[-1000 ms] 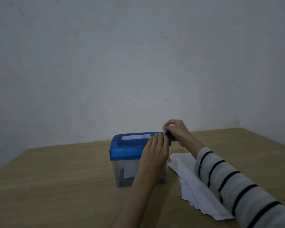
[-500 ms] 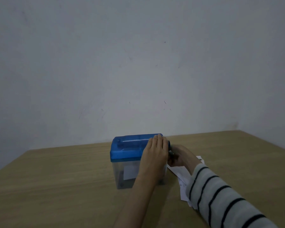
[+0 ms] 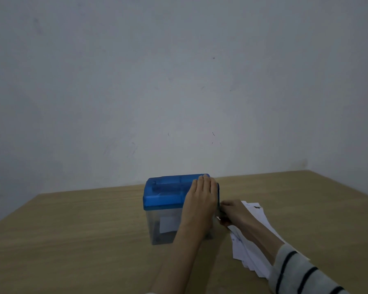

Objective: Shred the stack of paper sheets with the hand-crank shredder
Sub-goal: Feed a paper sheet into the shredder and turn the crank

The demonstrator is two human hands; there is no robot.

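Blue translucent plastic forms the boxy lid of the shredder (image 3: 168, 192), which sits on a clear, smooth-walled bin with rounded corners. It stands upright near the middle of the pale wood-grain bench (image 3: 72, 230), its long axis running left to right, parallel to the wall (image 3: 179, 81) behind. A white piece of paper shows through the bin's front wall.

Left hand (image 3: 200, 200) lies flat over the lid's right end, fingers (image 3: 204, 183) straight and together, pressing down on the plastic. Right hand (image 3: 234, 213) is at the shredder's right side, low against the bin, fingers curled inward; what they grasp is hidden behind the left hand, so I cannot tell whether they hold the crank. Its forearm wears a grey sleeve (image 3: 302, 272) with dark stripes.

Thin white sheets make up the paper stack (image 3: 255, 211), loosely fanned with staggered edges, lying flat on the bench just right of the shredder, under the right forearm, its long axis running from the shredder toward the viewer.
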